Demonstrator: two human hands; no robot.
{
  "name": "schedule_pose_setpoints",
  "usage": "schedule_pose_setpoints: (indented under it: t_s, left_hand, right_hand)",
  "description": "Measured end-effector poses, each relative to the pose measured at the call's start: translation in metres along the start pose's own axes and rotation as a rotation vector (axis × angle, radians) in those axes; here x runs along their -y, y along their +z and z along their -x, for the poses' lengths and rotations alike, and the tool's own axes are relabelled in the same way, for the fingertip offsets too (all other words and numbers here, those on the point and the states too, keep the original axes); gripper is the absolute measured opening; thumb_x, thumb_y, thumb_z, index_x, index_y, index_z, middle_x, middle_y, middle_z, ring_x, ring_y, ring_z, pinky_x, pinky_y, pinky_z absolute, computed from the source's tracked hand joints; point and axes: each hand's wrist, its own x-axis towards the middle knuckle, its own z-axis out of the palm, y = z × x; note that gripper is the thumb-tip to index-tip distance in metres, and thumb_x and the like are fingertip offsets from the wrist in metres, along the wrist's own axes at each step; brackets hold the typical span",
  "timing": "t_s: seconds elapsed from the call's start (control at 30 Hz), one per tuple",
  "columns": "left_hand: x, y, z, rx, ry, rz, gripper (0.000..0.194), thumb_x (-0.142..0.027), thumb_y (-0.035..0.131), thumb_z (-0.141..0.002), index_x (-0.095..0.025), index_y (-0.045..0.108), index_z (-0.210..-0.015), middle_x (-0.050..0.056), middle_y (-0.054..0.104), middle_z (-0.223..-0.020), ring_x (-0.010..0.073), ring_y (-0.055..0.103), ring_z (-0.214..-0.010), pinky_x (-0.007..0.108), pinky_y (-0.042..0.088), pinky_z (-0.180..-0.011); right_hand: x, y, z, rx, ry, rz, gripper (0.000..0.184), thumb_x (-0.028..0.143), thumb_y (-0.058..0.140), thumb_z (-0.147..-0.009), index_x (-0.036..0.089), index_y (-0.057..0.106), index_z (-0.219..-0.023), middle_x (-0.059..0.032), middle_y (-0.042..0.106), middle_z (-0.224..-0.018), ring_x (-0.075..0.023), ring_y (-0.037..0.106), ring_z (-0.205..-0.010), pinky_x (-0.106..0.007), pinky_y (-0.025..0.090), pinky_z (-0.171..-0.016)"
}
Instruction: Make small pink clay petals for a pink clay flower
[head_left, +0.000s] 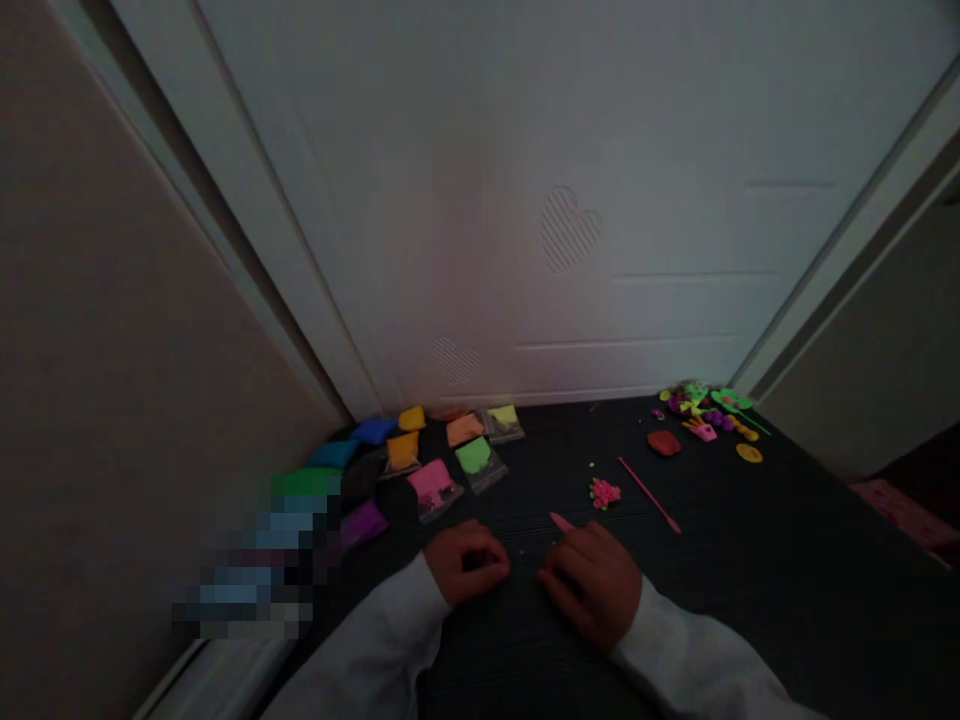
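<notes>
My left hand [463,566] rests over the dark table, thumb and forefinger brought together in a pinch; whatever lies between the tips is too dark to make out. To its right, my right hand [592,582] is curled, closed around a pink modelling tool [560,522] whose flat tip sticks out past the knuckles. Tiny pink crumbs of clay [523,552] lie between the two hands. Just beyond my right hand sits a small cluster of pink clay bits with some green [604,493]. A second thin pink tool [649,496] lies slantwise to the right of it.
Bags of coloured clay, such as a pink bag [433,485] and a light green bag [478,462], spread across the left back of the table [750,600]. A red clay lump [664,443] and several small clay figures [701,428] stand at the back right. A white panel [480,200] rises behind.
</notes>
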Motion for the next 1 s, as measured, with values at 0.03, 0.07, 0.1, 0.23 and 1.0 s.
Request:
schedule_pose_setpoints:
  t_s: [0.03,0.07,0.1,0.23,1.0]
  left_hand:
    - [-0.001,-0.001,0.000,0.011,0.004,0.003,0.023,-0.035,0.048,-0.067,-0.015,0.060,-0.068,0.002,0.052,-0.059,0.0100,0.045,-0.060,0.022,0.036,-0.057]
    - [-0.002,-0.002,0.000,0.022,0.011,0.004,0.022,-0.034,0.049,-0.067,-0.015,0.059,-0.067,0.002,0.052,-0.059,0.0101,0.046,-0.060,0.022,0.035,-0.057]
    - [-0.003,-0.002,-0.001,0.034,0.019,0.003,0.022,-0.034,0.049,-0.067,-0.015,0.059,-0.066,0.002,0.052,-0.058,0.0100,0.046,-0.059,0.022,0.035,-0.058]
    - [-0.006,0.000,-0.002,0.039,0.043,-0.017,0.021,-0.035,0.049,-0.067,-0.016,0.058,-0.065,0.001,0.052,-0.055,0.0101,0.046,-0.058,0.024,0.034,-0.059]
    - [-0.009,0.010,-0.001,0.075,0.079,-0.160,0.015,-0.034,0.053,-0.064,-0.023,0.062,-0.068,0.000,0.056,-0.059,0.0130,0.046,-0.066,0.027,0.029,-0.063]
  right_hand:
    - [0.000,-0.001,-0.001,0.011,0.022,-0.029,0.012,0.025,0.041,-0.074,0.020,0.051,-0.078,-0.0018,0.052,-0.071,-0.0128,0.045,-0.069,-0.030,0.031,-0.070]
    - [-0.001,-0.001,-0.001,0.020,0.038,-0.053,0.012,0.024,0.041,-0.075,0.021,0.051,-0.080,-0.0014,0.053,-0.073,-0.0123,0.045,-0.069,-0.030,0.032,-0.070]
    - [-0.001,-0.001,-0.002,0.029,0.042,-0.068,0.013,0.023,0.040,-0.075,0.021,0.051,-0.083,-0.0011,0.053,-0.074,-0.0119,0.046,-0.070,-0.030,0.032,-0.071]
    - [-0.002,0.003,-0.001,0.042,-0.019,-0.030,0.017,0.020,0.040,-0.075,0.023,0.050,-0.088,-0.0008,0.053,-0.070,-0.0125,0.046,-0.068,-0.031,0.033,-0.069]
    - [-0.007,-0.015,-0.003,-0.050,0.071,-0.099,0.014,0.030,0.045,-0.073,0.018,0.052,-0.072,-0.0025,0.054,-0.069,-0.0137,0.047,-0.070,-0.029,0.032,-0.067]
